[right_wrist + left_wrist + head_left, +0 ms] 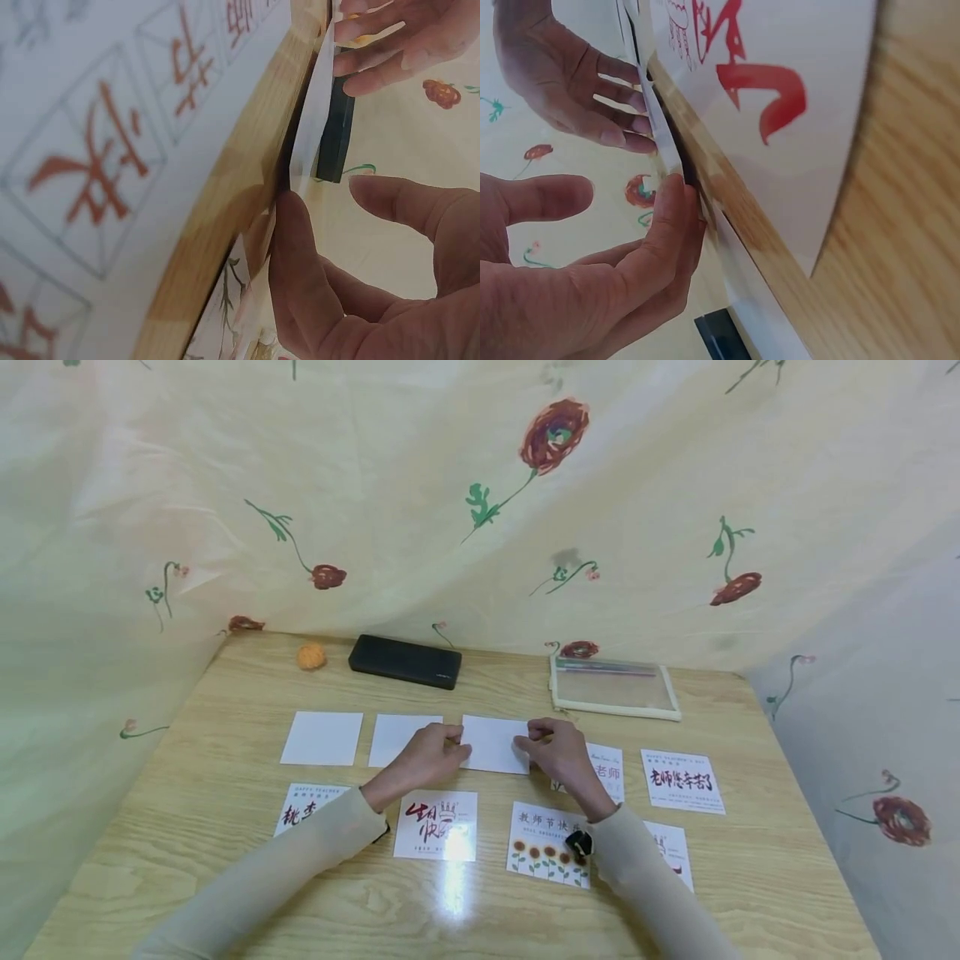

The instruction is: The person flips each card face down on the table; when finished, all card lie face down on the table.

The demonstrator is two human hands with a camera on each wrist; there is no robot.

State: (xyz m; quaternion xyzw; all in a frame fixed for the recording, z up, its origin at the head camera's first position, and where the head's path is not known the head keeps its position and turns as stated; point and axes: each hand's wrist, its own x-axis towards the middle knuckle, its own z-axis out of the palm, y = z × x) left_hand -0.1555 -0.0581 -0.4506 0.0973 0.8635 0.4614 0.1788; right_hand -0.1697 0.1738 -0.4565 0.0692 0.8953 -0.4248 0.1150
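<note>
Pale wood grain fills the near edge of the light wooden table [225, 793], and on it, closest to me, lies a row of printed white greeting cards: one with bold red-and-black brush characters [436, 825], one with a strip of sunflowers along its bottom [547, 853], and others partly under my cream sleeves. They lie face up and evenly spaced, which I read as a deliberate layout, with fronts showing in the near rows.

Just beyond them my two hands meet over the blank white square card [495, 744]. My left hand [427, 758] has its fingertips against the card's left edge; the left wrist view shows those fingers [664, 225] pressed along the thin edge, with the thumb held apart above it, so I judge it a fingertip hold rather than a closed pinch. My right hand [558, 753] does the same on the right edge, fingers [296, 255] under or against the paper and thumb clear. Held from both sides like this, the card can be squared up with its neighbours.

That card is third in a line with two more blank white cards [322, 737] to its left, all flat on the table. Farther back sit a small orange ball [311, 656], a black rectangular case [405, 661] and a clear zip pouch [615, 687], parked against the floral cloth [480, 502], out of the working area.
</note>
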